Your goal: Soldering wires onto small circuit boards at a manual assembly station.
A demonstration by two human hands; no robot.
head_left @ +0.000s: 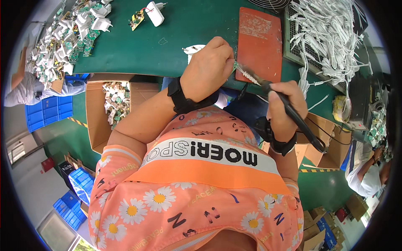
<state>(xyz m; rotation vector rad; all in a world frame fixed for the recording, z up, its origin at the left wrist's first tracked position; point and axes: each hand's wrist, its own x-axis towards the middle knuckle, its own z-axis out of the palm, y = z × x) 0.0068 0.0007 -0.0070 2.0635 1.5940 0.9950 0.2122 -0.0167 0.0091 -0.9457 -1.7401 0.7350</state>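
My left hand (211,62) is closed, its fingertips pinching a small green circuit board (235,65), most of which they hide. In my right hand (288,104) is a soldering iron (296,116) with a black handle, its metal end slanting up to the left toward the board. Along that end runs a white ribbed piece (250,77); whether it belongs to a cord I cannot tell. A white plug housing (193,49) lies on the green table (201,25), partly behind my left hand. Under the iron's end sits a worn red board (260,46).
A white charger (155,15) wired to a small circuit board (136,19) lies at the back. White housings and boards are heaped (73,35) at left; coiled white cables (326,37) fill a tray at right. A cardboard box (95,117) stands below the table edge. Other people sit at both sides.
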